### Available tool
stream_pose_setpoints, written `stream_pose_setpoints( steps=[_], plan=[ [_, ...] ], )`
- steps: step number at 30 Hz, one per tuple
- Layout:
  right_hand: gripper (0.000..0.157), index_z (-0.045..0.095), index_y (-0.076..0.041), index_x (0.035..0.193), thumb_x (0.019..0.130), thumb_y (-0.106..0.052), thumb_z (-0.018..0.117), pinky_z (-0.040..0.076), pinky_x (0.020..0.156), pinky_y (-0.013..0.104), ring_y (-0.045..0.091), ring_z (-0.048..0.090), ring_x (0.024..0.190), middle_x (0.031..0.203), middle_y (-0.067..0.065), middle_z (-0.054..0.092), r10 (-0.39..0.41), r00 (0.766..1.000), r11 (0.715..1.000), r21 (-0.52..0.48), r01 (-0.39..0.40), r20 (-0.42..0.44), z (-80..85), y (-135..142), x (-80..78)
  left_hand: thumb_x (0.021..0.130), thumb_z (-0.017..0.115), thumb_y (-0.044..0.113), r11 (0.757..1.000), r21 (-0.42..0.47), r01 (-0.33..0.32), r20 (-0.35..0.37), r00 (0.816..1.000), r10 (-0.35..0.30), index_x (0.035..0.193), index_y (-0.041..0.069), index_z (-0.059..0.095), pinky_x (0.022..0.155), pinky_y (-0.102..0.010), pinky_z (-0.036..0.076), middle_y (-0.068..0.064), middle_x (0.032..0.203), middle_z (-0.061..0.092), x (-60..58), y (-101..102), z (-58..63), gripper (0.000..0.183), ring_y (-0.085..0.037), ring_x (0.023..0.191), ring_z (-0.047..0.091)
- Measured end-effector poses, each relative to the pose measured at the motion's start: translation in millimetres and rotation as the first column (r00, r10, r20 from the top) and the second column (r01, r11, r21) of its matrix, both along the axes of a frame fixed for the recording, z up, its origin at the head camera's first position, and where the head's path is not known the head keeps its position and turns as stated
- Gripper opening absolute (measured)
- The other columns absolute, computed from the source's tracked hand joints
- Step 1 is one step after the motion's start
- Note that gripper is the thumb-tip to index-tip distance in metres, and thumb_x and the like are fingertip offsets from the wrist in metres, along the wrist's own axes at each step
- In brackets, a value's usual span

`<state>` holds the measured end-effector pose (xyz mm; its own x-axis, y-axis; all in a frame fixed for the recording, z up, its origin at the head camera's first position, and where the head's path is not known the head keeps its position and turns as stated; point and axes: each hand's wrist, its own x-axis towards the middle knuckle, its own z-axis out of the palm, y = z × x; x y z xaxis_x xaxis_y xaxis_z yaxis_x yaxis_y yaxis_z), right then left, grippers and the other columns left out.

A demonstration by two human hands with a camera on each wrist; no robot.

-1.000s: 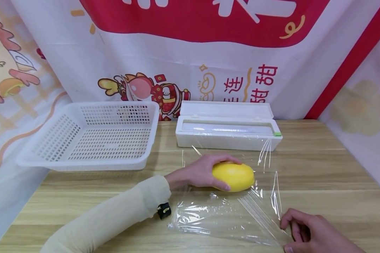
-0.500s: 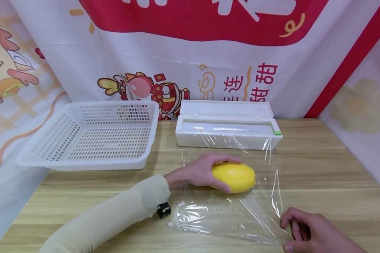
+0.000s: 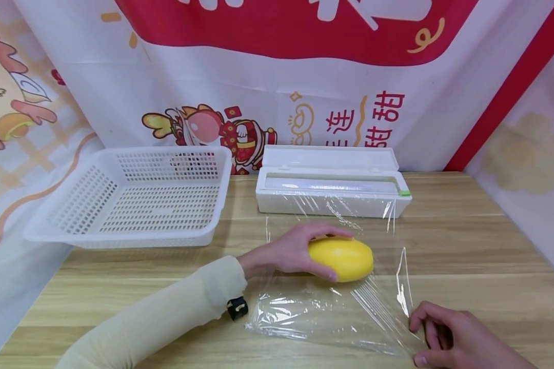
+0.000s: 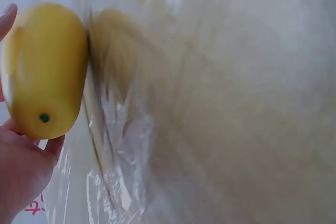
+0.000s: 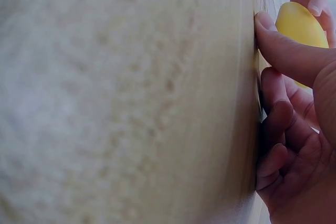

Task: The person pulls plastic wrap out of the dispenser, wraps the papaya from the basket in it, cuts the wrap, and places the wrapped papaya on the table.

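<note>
My left hand (image 3: 293,251) grips the left end of a smooth yellow melon (image 3: 346,260), thumb on the near side and fingers over the far side. The melon lies on a sheet of clear cling film (image 3: 304,312) spread on the table. In the left wrist view, a small green dot shows on the end of the melon (image 4: 47,72). At the film's near right corner is my right hand (image 3: 457,335); its thumb and curled fingers hold the film edge against the table. The right wrist view shows that thumb (image 5: 283,45) low at the tabletop.
Behind the melon stands a white cling film box (image 3: 334,206), lid up, the roll inside and film running from it. A white perforated basket (image 3: 152,241) stands at the left. A printed cloth (image 3: 212,77) hangs behind the wooden table (image 3: 480,246).
The melon has shifted very slightly to the right under my left hand. More creases show in the film over the box's front. My right hand has stayed put.
</note>
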<state>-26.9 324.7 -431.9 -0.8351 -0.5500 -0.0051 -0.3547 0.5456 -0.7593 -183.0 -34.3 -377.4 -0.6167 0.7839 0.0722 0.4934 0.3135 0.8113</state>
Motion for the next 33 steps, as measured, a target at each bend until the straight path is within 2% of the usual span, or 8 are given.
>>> stream_pose_setpoints(
  steps=[4,9,11,14,17,21,28,33],
  plan=[
    [0.041,0.059,-0.025,0.111,0.085,-0.024,0.09,0.044,0.054,0.019,-0.004,0.053,0.063,0.072,-0.013,0.058,-0.005,1.0,1.0,0.004,0.004,0.014,0.8,1,0.5,0.076,0.096,0.037,0.999,0.021,-0.044,0.013,0.999,0.043,0.148,0.039,0.059,0.108,-0.034,0.049,0.018,0.15,0.059,0.6,-4,4.9,0.081,-0.012,0.134,0.055],
    [0.038,0.06,-0.025,0.11,0.086,-0.024,0.089,0.044,0.054,0.02,-0.002,0.053,0.063,0.072,-0.013,0.058,-0.012,0.999,1.0,0.007,0.012,0.036,1.8,0,0.5,0.078,0.095,0.035,0.991,0.072,-0.111,-0.008,0.994,0.112,0.146,0.038,0.061,0.116,-0.048,0.046,0.02,0.15,0.057,6.3,-14,7.8,0.076,-0.021,0.141,0.053],
    [0.037,0.06,-0.025,0.11,0.086,-0.024,0.089,0.044,0.054,0.02,-0.002,0.054,0.063,0.073,-0.013,0.058,-0.016,0.998,1.0,0.007,0.016,0.053,2.0,0,0.5,0.079,0.095,0.033,0.984,0.109,-0.138,-0.022,0.99,0.141,0.144,0.034,0.063,0.115,-0.053,0.046,0.016,0.147,0.058,10.8,-21,8.6,0.073,-0.025,0.137,0.055],
    [0.036,0.061,-0.024,0.11,0.087,-0.024,0.088,0.044,0.054,0.02,-0.001,0.054,0.063,0.072,-0.012,0.058,-0.019,0.998,1.0,0.001,0.019,0.059,1.5,-1,0.7,0.08,0.093,0.031,0.98,0.136,-0.148,-0.069,0.985,0.159,0.135,0.025,0.069,0.106,-0.05,0.052,0.011,0.134,0.066,17.7,-33,9.4,0.061,-0.022,0.121,0.062],
    [0.035,0.061,-0.024,0.109,0.087,-0.022,0.088,0.044,0.054,0.021,0.001,0.055,0.063,0.072,-0.01,0.059,-0.02,0.996,1.0,-0.013,0.021,0.081,1.3,0,0.8,0.081,0.092,0.028,0.989,0.113,-0.099,-0.083,0.991,0.109,0.122,0.018,0.074,0.093,-0.04,0.056,0.006,0.117,0.074,25.0,-49,10.3,0.046,-0.018,0.103,0.067],
    [0.032,0.062,-0.023,0.11,0.089,-0.02,0.086,0.044,0.054,0.022,0.004,0.056,0.063,0.073,-0.009,0.059,-0.019,0.993,0.999,-0.025,0.022,0.12,2.0,1,0.5,0.081,0.092,0.026,1.0,0.017,0.004,-0.013,1.0,-0.004,0.112,0.018,0.077,0.08,-0.033,0.056,0.001,0.105,0.077,35.0,-71,10.1,0.035,-0.021,0.092,0.069],
    [0.03,0.064,-0.022,0.112,0.09,-0.017,0.085,0.044,0.054,0.023,0.005,0.057,0.065,0.074,-0.009,0.06,-0.004,0.992,0.999,-0.042,0.01,0.125,0.5,4,-0.3,0.075,0.095,0.033,0.976,-0.156,0.154,0.076,0.987,-0.144,0.108,0.029,0.078,0.083,-0.027,0.055,0.005,0.102,0.074,45.9,-101,1.4,0.038,-0.013,0.093,0.063],
    [0.031,0.066,-0.022,0.113,0.09,-0.016,0.085,0.045,0.054,0.023,0.005,0.058,0.066,0.076,-0.009,0.061,0.018,0.991,0.998,-0.058,-0.01,0.13,-1.0,7,-0.1,0.068,0.099,0.033,0.95,-0.241,0.2,0.119,0.977,-0.176,0.103,0.034,0.078,0.086,-0.023,0.052,0.008,0.099,0.068,50.2,-109,-4.6,0.041,-0.006,0.092,0.057]
  ],
)
